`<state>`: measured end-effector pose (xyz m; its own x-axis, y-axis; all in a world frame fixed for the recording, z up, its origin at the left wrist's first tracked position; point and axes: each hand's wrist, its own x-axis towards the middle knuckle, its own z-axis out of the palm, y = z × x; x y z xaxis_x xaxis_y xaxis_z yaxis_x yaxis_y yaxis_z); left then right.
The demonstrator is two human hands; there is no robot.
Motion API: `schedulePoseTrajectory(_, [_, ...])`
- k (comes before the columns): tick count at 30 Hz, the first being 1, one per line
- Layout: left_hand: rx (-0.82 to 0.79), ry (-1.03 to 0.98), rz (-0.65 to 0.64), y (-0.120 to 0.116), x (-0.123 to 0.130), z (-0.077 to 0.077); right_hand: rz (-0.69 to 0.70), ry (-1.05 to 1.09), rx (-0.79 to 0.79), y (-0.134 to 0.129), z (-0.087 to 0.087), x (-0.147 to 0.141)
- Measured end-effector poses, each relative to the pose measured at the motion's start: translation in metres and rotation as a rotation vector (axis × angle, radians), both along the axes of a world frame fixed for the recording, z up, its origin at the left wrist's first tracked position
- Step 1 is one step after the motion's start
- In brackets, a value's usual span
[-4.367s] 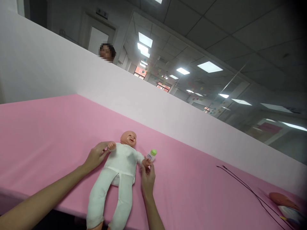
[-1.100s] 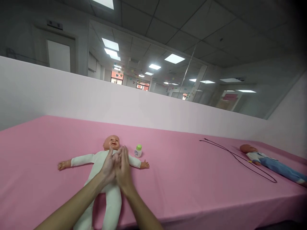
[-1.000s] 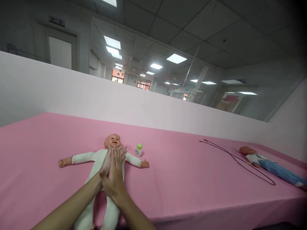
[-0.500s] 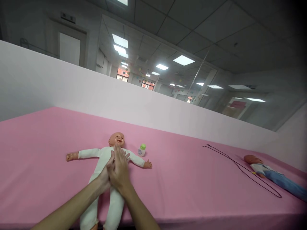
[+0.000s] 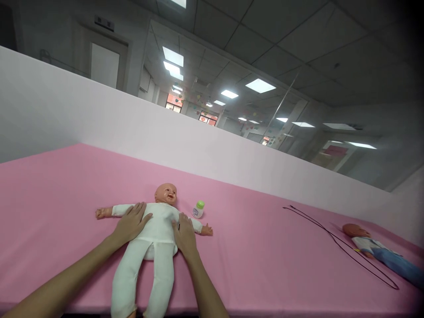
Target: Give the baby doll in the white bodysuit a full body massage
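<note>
A baby doll (image 5: 160, 225) in white clothes lies on its back on the pink-covered table (image 5: 251, 256), arms spread and face up. My left hand (image 5: 132, 222) rests flat on the doll's shoulder and upper arm at the left, thumb towards the chest. At the other side of the chest, my right hand (image 5: 185, 232) lies against the doll's side and upper arm, its fingers pointing up. Neither hand grips anything. A small clear bottle with a green cap (image 5: 198, 210) stands just beyond my right hand.
A dark looped cord (image 5: 341, 243) lies on the right part of the table. Beside it is a second doll (image 5: 380, 254) in blue and white clothes. A low white wall (image 5: 198, 150) runs along the back, with glass above it.
My hands were together over the doll's chest; they have parted, the left to one side and the right to the other, uncovering the chest. The camera view has shifted slightly.
</note>
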<state>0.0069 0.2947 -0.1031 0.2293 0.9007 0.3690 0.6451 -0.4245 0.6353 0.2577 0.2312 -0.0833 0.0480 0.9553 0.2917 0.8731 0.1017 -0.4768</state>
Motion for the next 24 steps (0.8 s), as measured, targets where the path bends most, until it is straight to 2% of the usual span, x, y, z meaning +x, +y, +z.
schedulePoseTrajectory(2, [0.081, 0.109, 0.056, 0.003, -0.014, -0.009, -0.038, -0.079, 0.017, -0.003, 0.0, 0.005])
schedulePoseTrajectory(5, [0.163, 0.16, 0.131, 0.002, -0.034, -0.016, -0.101, -0.151, 0.053, -0.007, -0.002, 0.017])
schedulePoseTrajectory(9, [0.179, 0.137, 0.155, 0.0, -0.043, -0.012, -0.151, -0.183, 0.079, -0.012, -0.005, 0.032])
schedulePoseTrajectory(13, [0.102, -0.088, 0.087, -0.008, -0.022, 0.011, -0.108, -0.018, 0.058, -0.01, 0.005, 0.025])
schedulePoseTrajectory(17, [-0.042, -0.389, -0.143, -0.024, 0.015, 0.034, 0.045, 0.167, -0.029, -0.002, 0.015, -0.004])
schedulePoseTrajectory(21, [-0.231, -0.525, -0.267, -0.032, 0.037, 0.036, 0.201, 0.141, -0.074, 0.006, 0.015, -0.022])
schedulePoseTrajectory(24, [-0.215, -0.48, -0.269, -0.028, 0.037, 0.026, 0.18, 0.114, -0.074, 0.005, 0.013, -0.019])
